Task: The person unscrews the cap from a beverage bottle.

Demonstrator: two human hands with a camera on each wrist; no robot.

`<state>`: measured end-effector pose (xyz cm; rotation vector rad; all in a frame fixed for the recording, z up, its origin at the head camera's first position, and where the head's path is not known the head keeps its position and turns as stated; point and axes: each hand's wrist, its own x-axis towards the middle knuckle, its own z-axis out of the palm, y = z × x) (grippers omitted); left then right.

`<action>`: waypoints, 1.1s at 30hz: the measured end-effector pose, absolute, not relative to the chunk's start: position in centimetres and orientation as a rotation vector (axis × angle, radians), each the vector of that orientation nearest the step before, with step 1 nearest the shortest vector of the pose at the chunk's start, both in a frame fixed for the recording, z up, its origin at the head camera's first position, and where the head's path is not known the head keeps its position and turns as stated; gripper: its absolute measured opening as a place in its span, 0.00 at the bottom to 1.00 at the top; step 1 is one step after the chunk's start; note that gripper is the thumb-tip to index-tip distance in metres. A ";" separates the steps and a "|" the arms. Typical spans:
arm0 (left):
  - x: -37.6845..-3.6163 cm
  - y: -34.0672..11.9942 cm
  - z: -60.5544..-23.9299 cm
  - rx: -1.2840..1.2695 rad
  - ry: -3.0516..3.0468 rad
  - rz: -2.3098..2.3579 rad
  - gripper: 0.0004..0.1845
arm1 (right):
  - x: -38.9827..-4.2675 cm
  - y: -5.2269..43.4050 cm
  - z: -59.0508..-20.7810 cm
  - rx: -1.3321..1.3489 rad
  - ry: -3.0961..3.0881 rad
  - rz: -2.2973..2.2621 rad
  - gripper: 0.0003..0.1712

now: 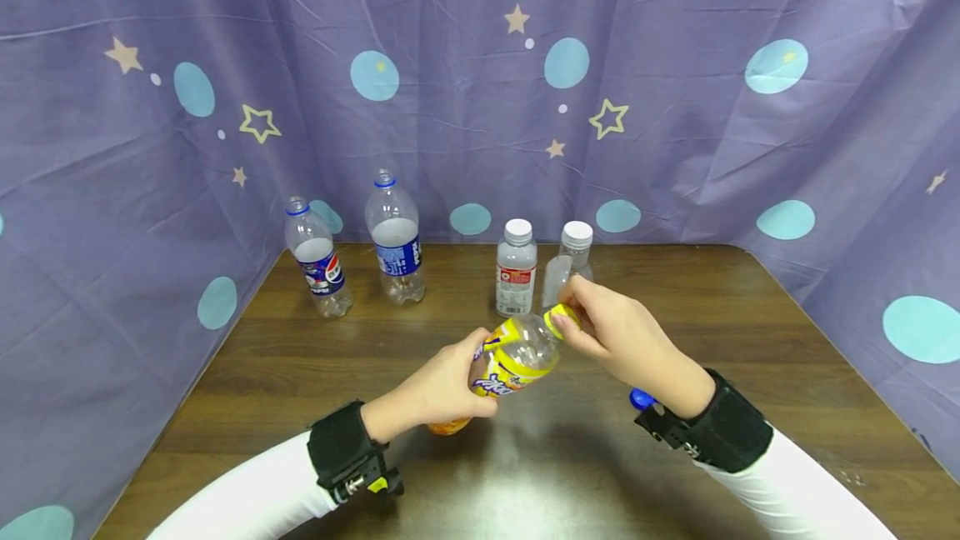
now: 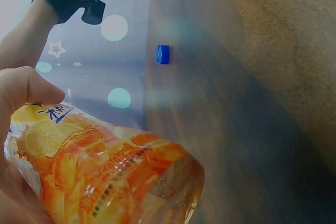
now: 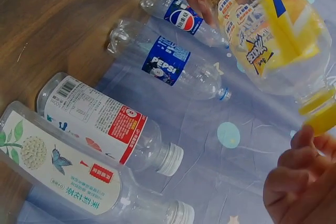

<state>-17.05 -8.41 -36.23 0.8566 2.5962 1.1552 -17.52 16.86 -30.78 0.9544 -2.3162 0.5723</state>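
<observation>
My left hand [image 1: 450, 377] grips the body of a clear drink bottle [image 1: 517, 357] with a yellow and orange label. The bottle is tilted, its neck pointing up and right in the head view. At the mouth, thumb and fingers of my right hand [image 1: 615, 332] pinch the yellow cap [image 1: 558, 321]. A yellow ring [image 3: 316, 101] circles the neck just below that cap in the right wrist view. The orange lower label [image 2: 105, 166] fills the near part of the left wrist view, below my left thumb.
Two capless Pepsi bottles [image 1: 321, 265] [image 1: 396, 248] stand at the table's back left. Behind my hands stand two white-capped bottles [image 1: 516, 273] [image 1: 577, 238], the right one partly hidden. A blue cap [image 1: 642, 398] lies on the wooden table [image 1: 300, 373] near my right wrist.
</observation>
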 end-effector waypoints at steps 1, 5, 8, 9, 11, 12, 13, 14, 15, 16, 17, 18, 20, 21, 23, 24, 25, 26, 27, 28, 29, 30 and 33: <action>-17.1 -8.4 -36.3 0.859 2.600 1.156 0.34 | -17.6 16.9 -30.8 0.979 -2.305 0.557 0.09; -17.1 -8.5 -36.3 0.874 2.609 1.166 0.34 | -17.6 17.0 -30.8 1.019 -2.271 0.520 0.11; -17.1 -8.4 -36.3 0.881 2.614 1.170 0.33 | -17.5 16.9 -30.8 1.007 -2.220 0.532 0.14; -17.0 -8.4 -36.3 0.883 2.617 1.169 0.33 | -17.5 16.8 -30.8 0.998 -2.192 0.547 0.17; -17.0 -8.3 -36.2 0.897 2.624 1.166 0.33 | -17.5 16.6 -30.8 0.981 -2.130 0.581 0.22; -16.9 -8.2 -36.1 0.905 2.628 1.163 0.33 | -17.5 16.5 -30.8 0.969 -2.104 0.599 0.23; -16.9 -8.2 -36.1 0.912 2.630 1.161 0.33 | -17.5 16.4 -30.8 0.953 -2.083 0.615 0.23; -16.9 -8.2 -36.0 0.912 2.627 1.162 0.33 | -17.4 16.3 -30.8 0.935 -2.072 0.623 0.22; -16.8 -8.2 -36.0 0.908 2.624 1.161 0.33 | -17.4 16.2 -30.7 0.910 -2.078 0.628 0.20; -16.8 -8.2 -35.9 0.900 2.618 1.163 0.33 | -17.4 16.1 -30.6 0.879 -2.097 0.629 0.17; -16.8 -8.2 -35.9 0.889 2.612 1.165 0.33 | -17.3 16.0 -30.6 0.843 -2.127 0.627 0.15; -16.8 -8.2 -35.9 0.880 2.609 1.164 0.34 | -17.3 16.0 -30.5 0.801 -2.165 0.623 0.13; -16.8 -8.3 -35.9 0.863 2.604 1.164 0.34 | -17.2 15.9 -30.4 0.723 -2.252 0.604 0.13; -16.8 -8.3 -35.9 0.860 2.604 1.163 0.34 | -17.2 15.9 -30.4 0.692 -2.292 0.596 0.14; -16.8 -8.3 -35.9 0.864 2.614 1.159 0.34 | -17.1 15.9 -30.3 0.658 -2.352 0.584 0.16; -16.9 -8.4 -36.0 0.868 2.620 1.154 0.34 | -17.1 15.9 -30.3 0.659 -2.369 0.585 0.16; -16.9 -8.4 -36.0 0.872 2.624 1.153 0.34 | -17.1 15.9 -30.3 0.674 -2.375 0.590 0.16; -16.9 -8.4 -36.0 0.876 2.626 1.154 0.34 | -17.1 16.0 -30.3 0.697 -2.375 0.602 0.16; -16.9 -8.4 -36.0 0.877 2.625 1.159 0.34 | -17.2 16.0 -30.4 0.730 -2.371 0.615 0.16; -16.9 -8.5 -36.0 0.877 2.624 1.163 0.34 | -17.2 16.1 -30.4 0.768 -2.363 0.629 0.15; -16.9 -8.5 -36.0 0.879 2.624 1.164 0.34 | -17.3 16.2 -30.4 0.815 -2.349 0.642 0.14; -17.0 -8.6 -36.0 0.875 2.623 1.166 0.34 | -17.4 16.3 -30.5 0.865 -2.331 0.650 0.12; -17.0 -8.7 -36.1 0.864 2.615 1.173 0.34 | -17.7 16.6 -30.7 1.005 -2.271 0.640 0.08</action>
